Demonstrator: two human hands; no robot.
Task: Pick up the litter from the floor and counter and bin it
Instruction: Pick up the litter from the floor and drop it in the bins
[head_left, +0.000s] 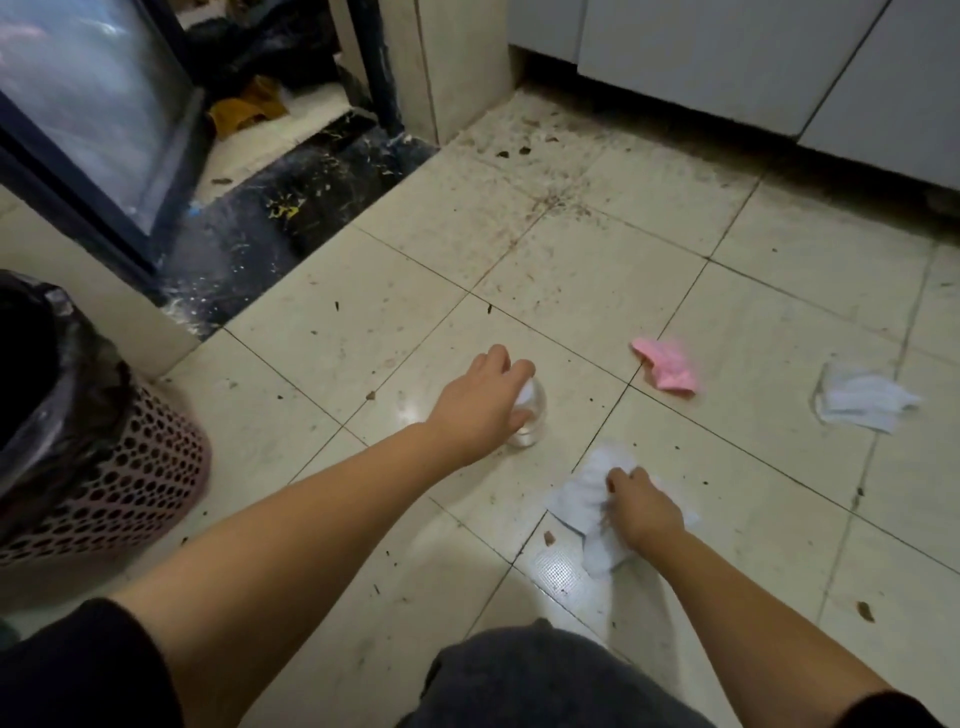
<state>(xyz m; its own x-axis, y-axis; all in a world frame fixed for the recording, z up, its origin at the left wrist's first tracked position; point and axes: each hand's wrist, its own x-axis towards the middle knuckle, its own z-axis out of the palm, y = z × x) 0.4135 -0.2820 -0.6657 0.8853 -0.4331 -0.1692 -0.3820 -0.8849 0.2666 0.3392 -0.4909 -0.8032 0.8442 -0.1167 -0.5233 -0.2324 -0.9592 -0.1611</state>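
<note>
My left hand (480, 402) is wrapped over a clear plastic cup (532, 415) that stands on the tiled floor with a bit of white paper inside. My right hand (641, 506) presses down with its fingers closed on a crumpled white tissue (587, 493) lying on the floor in front of me. A pink scrap (666, 364) lies further out on the tiles. Another white tissue (860, 402) lies to the right of it. The bin (119, 483), a pink perforated basket lined with a black bag, stands at the left.
Dirt specks and crumbs are scattered over the cream tiles, thickest near the white cabinets (727, 57) at the back. A dark marble threshold (291, 218) and a glass door (88, 104) are at the upper left. My knee (545, 680) is at the bottom.
</note>
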